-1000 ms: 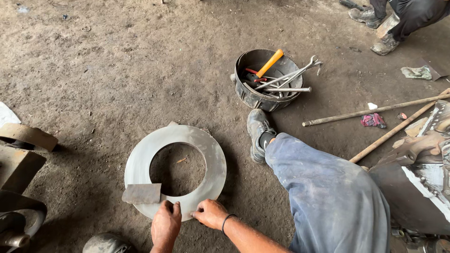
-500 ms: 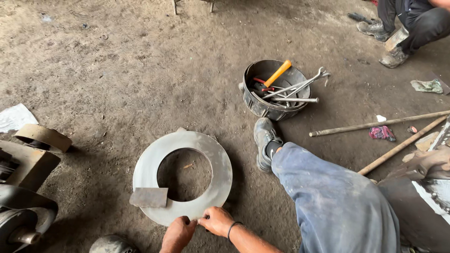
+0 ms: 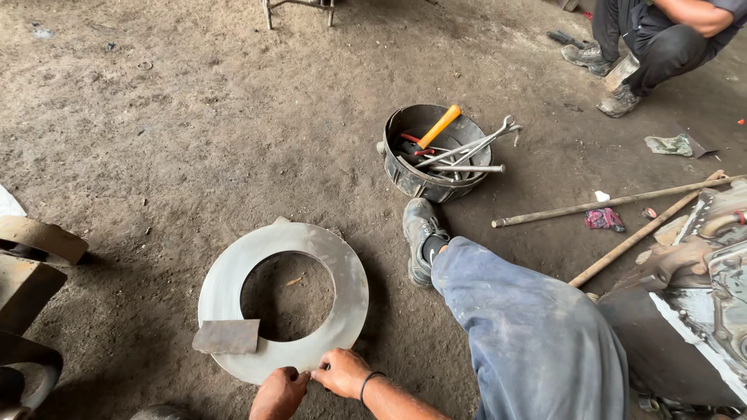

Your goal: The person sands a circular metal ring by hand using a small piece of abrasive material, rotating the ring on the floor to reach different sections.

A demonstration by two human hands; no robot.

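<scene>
Flat grey metal ring (image 3: 284, 299), wide-rimmed with a round hole, lies on the dirt floor (image 3: 194, 132) directly ahead of both sets of fingers. Left hand (image 3: 278, 393) and right hand (image 3: 342, 372) meet at its near edge, fingers curled and pinching the rim, knuckles touching. Just left of the fingers, a small rusty rectangular metal plate (image 3: 226, 336) rests on the ring. Well beyond the fingers to the right stands a dark round bucket (image 3: 405, 175) holding wrenches and an orange-handled hammer (image 3: 436, 127).
</scene>
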